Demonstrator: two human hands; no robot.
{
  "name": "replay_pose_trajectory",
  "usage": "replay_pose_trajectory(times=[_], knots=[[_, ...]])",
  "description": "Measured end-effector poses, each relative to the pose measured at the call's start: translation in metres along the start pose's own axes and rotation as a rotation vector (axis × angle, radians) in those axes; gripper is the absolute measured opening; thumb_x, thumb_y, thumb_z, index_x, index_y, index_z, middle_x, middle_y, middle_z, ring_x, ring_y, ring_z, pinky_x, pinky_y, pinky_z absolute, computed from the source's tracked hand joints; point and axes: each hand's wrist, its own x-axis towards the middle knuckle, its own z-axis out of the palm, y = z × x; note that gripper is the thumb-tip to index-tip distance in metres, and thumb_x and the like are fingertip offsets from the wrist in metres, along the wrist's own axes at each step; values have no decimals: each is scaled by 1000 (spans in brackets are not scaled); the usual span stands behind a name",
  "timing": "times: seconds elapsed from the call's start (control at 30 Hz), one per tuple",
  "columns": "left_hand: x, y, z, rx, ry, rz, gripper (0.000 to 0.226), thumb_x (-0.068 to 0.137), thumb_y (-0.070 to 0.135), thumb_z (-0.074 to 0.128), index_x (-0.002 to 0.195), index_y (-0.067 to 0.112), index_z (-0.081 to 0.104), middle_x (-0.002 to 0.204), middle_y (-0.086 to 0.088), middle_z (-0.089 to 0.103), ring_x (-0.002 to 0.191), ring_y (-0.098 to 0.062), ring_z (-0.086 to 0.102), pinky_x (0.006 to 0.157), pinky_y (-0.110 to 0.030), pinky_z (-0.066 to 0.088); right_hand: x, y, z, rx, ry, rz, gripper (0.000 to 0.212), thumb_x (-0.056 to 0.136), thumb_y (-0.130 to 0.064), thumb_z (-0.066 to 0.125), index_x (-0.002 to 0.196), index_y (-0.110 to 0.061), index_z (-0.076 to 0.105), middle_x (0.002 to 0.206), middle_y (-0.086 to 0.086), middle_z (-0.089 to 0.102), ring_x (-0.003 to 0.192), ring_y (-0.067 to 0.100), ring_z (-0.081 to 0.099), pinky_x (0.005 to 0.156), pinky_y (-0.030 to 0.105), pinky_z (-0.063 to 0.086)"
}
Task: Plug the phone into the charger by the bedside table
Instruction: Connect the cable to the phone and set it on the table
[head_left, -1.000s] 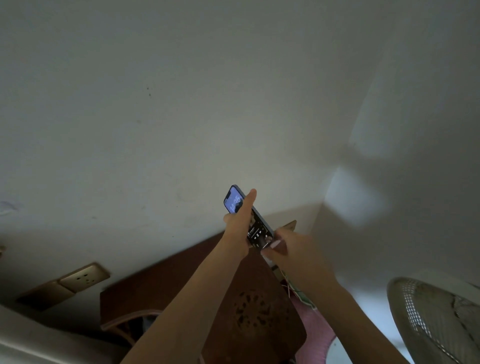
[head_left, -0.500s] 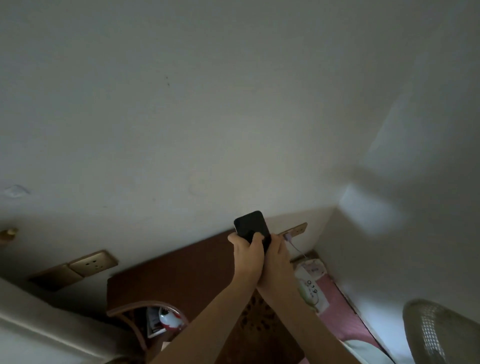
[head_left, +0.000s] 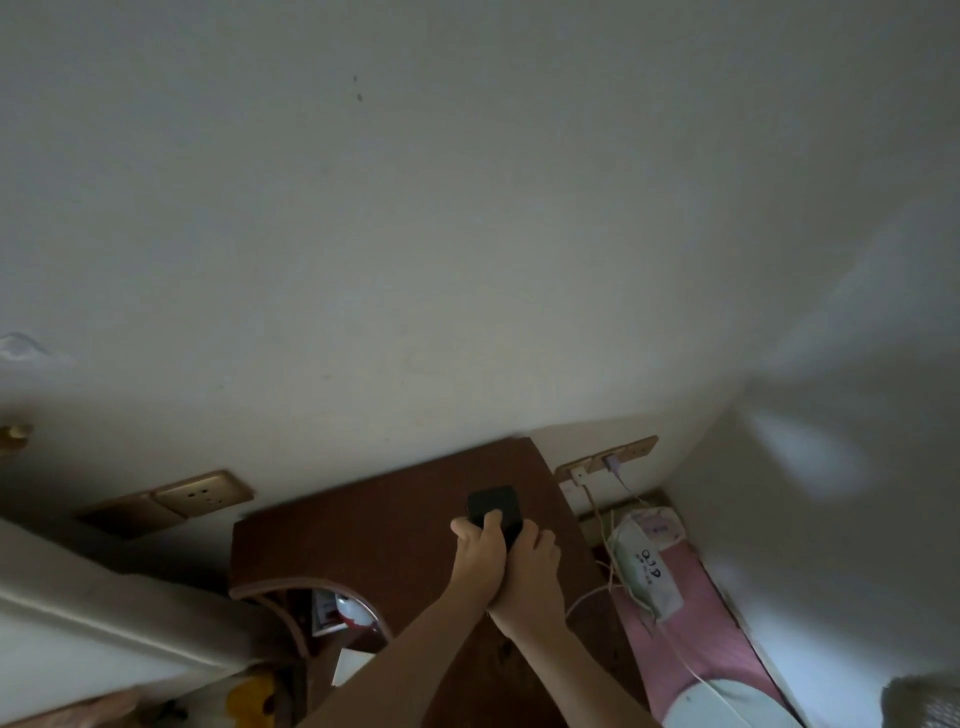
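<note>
The room was dim, with a pale wall (head_left: 415, 234) filling most of the view and a dark brown bedside table (head_left: 363, 530) standing against its foot. Nearest the camera, two bare forearms reached forward over the tabletop. The left hand (head_left: 480, 556) had its fingers curled round the lower end of the phone (head_left: 493, 506), thumb on one side and a fingertip pressed on the dark face. The right hand (head_left: 532, 571) lay close against it, touching it, fingers bent round the phone's near end from the right; what it pinched there could not be told. The phone was dark, held just above the table's far right part, its top end tilted toward the wall. A white cable (head_left: 584, 603) ran out from beside the right wrist toward the gap right of the table, where a soft white pouch (head_left: 647, 564) lay on a pink cloth (head_left: 685, 649). Farther back, on the wall, a brass socket strip (head_left: 605, 460) carried a white charger plug (head_left: 577, 474) and a purple plug (head_left: 612, 461), thin wires hanging down from both. Left of the table another brass wall socket (head_left: 200, 493) sat on the wall.
</note>
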Motion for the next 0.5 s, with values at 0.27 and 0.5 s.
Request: replay_pose_trajectory(times=[0.27, 0.5], knots=[[16, -20, 7, 193, -55, 21, 48, 107, 35, 25, 150, 17, 34, 147, -16, 43, 130, -32, 47, 101, -38, 41, 21, 20, 7, -82, -115, 169, 70, 80, -36, 72, 135, -10, 35, 137, 14, 37, 127, 31, 40, 96, 33, 47], [43, -25, 2, 356, -35, 60, 49, 102, 10, 45, 149, 0, 33, 147, -17, 46, 130, -33, 47, 105, -36, 38, 35, 20, 17, -116, -63, 183, 72, 78, -35, 72, 135, -8, 37, 133, 13, 42, 122, 28, 45, 93, 30, 46]])
